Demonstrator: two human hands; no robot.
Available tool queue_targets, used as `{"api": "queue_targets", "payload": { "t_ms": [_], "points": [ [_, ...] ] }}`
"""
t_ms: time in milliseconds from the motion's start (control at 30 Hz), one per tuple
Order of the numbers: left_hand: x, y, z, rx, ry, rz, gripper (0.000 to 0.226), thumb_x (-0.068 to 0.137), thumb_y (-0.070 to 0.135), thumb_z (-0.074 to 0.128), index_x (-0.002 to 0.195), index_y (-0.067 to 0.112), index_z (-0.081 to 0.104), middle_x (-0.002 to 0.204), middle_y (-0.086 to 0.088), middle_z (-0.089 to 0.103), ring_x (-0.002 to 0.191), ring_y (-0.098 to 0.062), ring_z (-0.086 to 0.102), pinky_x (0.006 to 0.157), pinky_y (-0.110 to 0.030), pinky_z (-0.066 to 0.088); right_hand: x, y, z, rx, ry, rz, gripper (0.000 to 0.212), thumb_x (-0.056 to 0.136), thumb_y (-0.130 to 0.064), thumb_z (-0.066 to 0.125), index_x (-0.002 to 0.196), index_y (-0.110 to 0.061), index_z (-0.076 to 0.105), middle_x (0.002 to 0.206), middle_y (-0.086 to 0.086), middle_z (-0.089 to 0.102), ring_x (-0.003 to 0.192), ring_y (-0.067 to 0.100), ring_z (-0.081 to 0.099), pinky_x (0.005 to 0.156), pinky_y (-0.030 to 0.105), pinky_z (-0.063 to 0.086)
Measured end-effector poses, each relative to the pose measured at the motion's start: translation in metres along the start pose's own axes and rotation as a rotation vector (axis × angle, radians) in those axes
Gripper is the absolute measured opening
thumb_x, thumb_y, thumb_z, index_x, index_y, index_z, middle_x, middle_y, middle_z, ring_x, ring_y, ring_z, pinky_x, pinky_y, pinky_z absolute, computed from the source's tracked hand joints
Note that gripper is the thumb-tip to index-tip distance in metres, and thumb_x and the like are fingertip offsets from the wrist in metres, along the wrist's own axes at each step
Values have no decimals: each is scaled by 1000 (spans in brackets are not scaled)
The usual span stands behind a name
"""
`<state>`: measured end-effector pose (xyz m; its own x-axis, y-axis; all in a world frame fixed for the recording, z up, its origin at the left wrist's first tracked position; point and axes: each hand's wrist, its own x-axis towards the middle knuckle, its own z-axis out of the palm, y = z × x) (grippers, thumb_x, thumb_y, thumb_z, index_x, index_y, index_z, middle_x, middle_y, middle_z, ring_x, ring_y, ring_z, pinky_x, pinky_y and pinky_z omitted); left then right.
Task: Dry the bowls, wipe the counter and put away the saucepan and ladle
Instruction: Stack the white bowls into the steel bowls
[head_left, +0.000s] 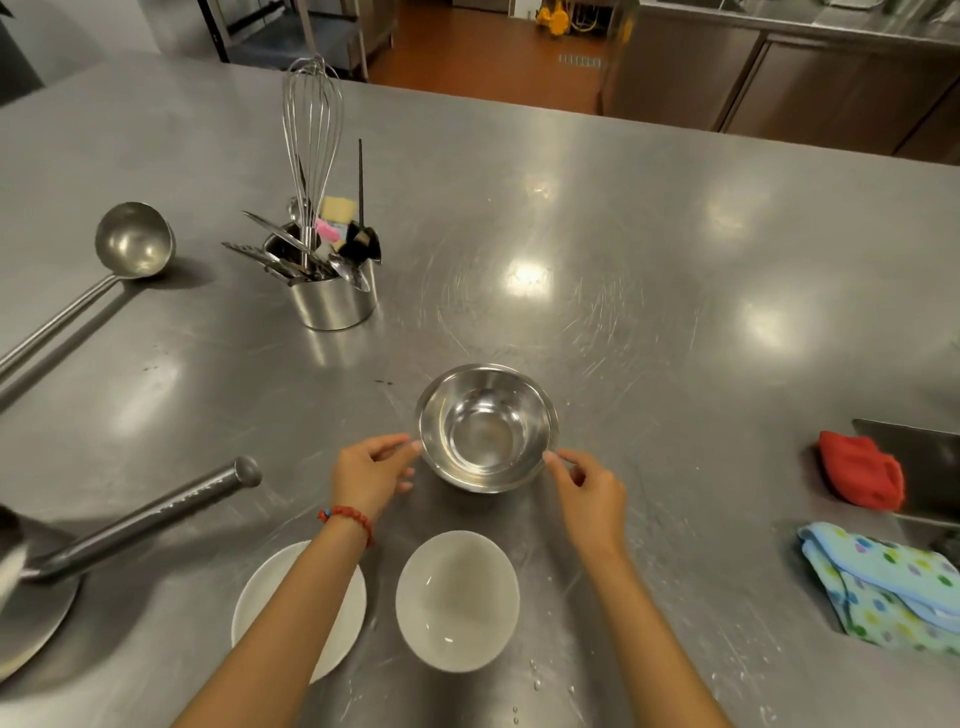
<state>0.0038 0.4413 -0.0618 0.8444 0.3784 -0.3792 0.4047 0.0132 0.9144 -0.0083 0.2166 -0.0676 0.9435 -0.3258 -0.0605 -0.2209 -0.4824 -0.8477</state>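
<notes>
Nearest, white bowl (457, 600) by the counter's (649, 270) near edge. Beyond it, left hand (370, 474) and right hand (587, 491) fingertip-pinch steel bowl's (487, 427) rim; fetch dotted cloth (883, 587), right edge, before drying.

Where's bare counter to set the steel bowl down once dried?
Widest free patch: right of the steel bowl, before the red cloth and dotted towel. Also clear beyond it, right of the utensil pot. Crowded near: white bowl, plate, saucepan.
</notes>
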Motion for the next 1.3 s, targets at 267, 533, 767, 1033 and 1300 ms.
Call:
{"api": "queue_targets", "payload": {
  "t_ms": [267, 533, 767, 1033, 1300],
  "points": [
    [-96, -31, -25, 85, 48, 103, 21, 77, 10, 72, 98, 11, 71, 88, -1, 69, 75, -6, 63, 73, -20, 47, -82, 15, -12, 65, -220, 55, 19, 86, -29, 61, 97, -17, 71, 82, -7, 68, 72, 1, 60, 70, 12, 49],
    [-125, -48, -28, 207, 49, 129, 31, 83, 4, 64, 114, 5, 64, 113, -11, 67, 94, -13, 57, 91, -24, 39, -117, 17, -6, 129, -335, 85, 20, 89, -21, 58, 104, -19, 70, 75, -8, 67, 66, -2, 57, 63, 8, 45],
    [-117, -50, -29, 288, 23, 93, 29, 83, -1, 59, 111, 4, 66, 114, -14, 67, 108, -28, 59, 101, -37, 41, -120, 15, -5, 118, -328, 116, 24, 86, -8, 54, 99, -16, 73, 77, 1, 71, 70, 15, 63, 71, 34, 54],
    [-118, -39, -27, 115, -20, 78, 30, 83, -7, 57, 112, 0, 63, 109, -14, 68, 99, -26, 62, 94, -37, 49, -118, 10, -9, 140, -241, 151, 25, 83, -5, 53, 87, -18, 74, 68, 3, 69, 67, 22, 65, 63, 36, 60],
    [-118, -21, -68, -135, 6, 81, 30, 86, -2, 57, 116, 3, 60, 105, -10, 66, 99, -22, 62, 79, -23, 53, -107, -15, -18, 219, -223, 102, 28, 81, -2, 53, 94, -16, 74, 70, -1, 70, 68, 20, 66, 60, 36, 61]
  ]
}}
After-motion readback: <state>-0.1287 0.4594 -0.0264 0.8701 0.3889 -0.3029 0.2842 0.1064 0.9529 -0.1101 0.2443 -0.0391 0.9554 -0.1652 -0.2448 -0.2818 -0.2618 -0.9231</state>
